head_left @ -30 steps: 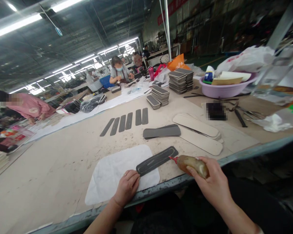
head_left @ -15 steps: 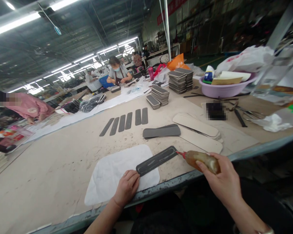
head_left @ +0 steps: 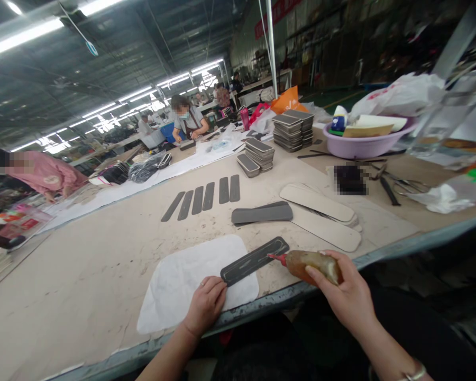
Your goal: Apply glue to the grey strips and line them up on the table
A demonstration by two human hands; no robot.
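Observation:
A long dark grey strip with rounded ends (head_left: 254, 261) lies slantwise, partly over a white sheet (head_left: 174, 286) near the table's front edge. Shiny lines of glue run along its border. My left hand (head_left: 207, 304) pinches the strip's near left end. In my right hand (head_left: 343, 283) is a squeeze bottle of amber glue (head_left: 311, 266), tilted, its red nozzle at the strip's lower right edge. Beyond, several smaller dark strips (head_left: 197, 200) lie in a row. Grey pieces (head_left: 262, 213) overlap beside a fanned pile of beige pieces (head_left: 321, 203).
Stacks of rounded pieces (head_left: 287, 132) stand at the back, with lower stacks (head_left: 257, 153) nearer. A purple basin (head_left: 365, 145) holds several items at right; scissors (head_left: 408, 185) lie by it. Co-workers (head_left: 188, 121) work across the table, another in pink (head_left: 51, 172) at left.
My right hand and the glue bottle have moved left and slightly down, bringing the nozzle from the strip's far right end along its lower edge. My left hand stays in place.

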